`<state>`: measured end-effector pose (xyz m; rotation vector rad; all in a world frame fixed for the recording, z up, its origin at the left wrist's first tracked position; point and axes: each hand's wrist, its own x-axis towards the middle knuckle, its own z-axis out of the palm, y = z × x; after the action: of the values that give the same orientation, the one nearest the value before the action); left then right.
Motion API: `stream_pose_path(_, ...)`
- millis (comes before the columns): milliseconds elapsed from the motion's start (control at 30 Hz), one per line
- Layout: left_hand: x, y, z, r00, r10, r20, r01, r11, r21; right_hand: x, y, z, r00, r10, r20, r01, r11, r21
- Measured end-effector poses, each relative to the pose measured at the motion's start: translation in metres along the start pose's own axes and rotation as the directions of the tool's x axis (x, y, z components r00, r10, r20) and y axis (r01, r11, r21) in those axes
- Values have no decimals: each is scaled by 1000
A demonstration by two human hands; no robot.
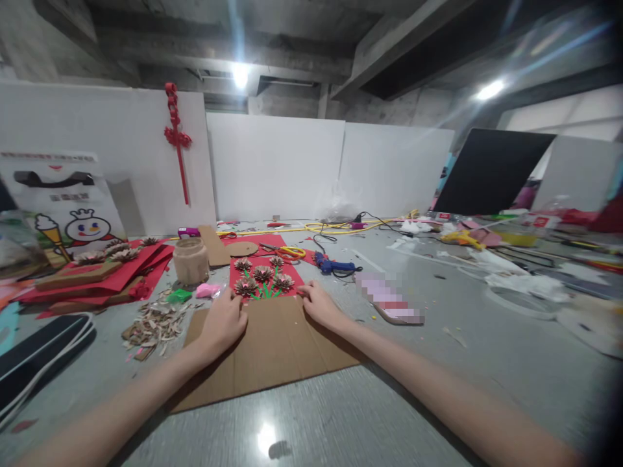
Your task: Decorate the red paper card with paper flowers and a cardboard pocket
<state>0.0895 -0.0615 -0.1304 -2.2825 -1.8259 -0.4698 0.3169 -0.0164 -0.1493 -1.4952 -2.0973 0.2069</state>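
Observation:
My left hand [225, 322] is closed with its fingertips at the lower left edge of a red card [250, 266]. At the lower right edge of that card, my right hand [318, 305] pinches in the same way. Brown layered paper flowers [263, 274] with pink centres and green stems [265, 292] are set on the card. Beneath both hands lies a flat piece of brown cardboard [272, 347]. The card meets the cardboard's far edge; whether it overlaps it I cannot tell. My thumbs are partly hidden.
A blue glue gun [335, 266] and a blurred phone [389, 298] lie to the right. Yellow-handled scissors [292, 251] rest behind the card. On the left are a jar [191, 263], cardboard scraps [156, 324], stacked red sheets [131, 272] and a black case [43, 357].

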Motion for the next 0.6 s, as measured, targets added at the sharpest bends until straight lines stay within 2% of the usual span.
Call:
stream_pose_path(100,3,-3,-8,998,-54,-16,54,999,-7,3,4,3,997,52,-65,-48,997,60)
stream_pose_path(200,14,-16,-24,994,-110,-8,110,994,15,6,0,-2,983,162,-81,-150,979,139)
stream_pose_path(267,25,-29,-38,984,-176,-12,176,981,76,10,-6,-10,967,254,-20,-247,956,158)
stream_pose_path(333,37,-44,-49,975,-215,48,205,966,158,15,-12,-21,951,302,61,-308,939,150)
stream_pose_path(400,50,-58,-57,951,-218,218,181,967,180,23,-19,-34,954,279,107,-291,949,120)
stream_pose_path(467,61,-67,-61,901,-152,406,113,987,118,32,-26,-49,971,192,145,-201,978,53)
stream_pose_path(533,71,-72,-61,870,-88,485,76,996,44,41,-35,-64,974,62,217,-67,998,18)
stream_pose_path(600,79,-73,-59,866,-71,495,68,997,24,48,-45,-78,959,-45,280,46,999,1)
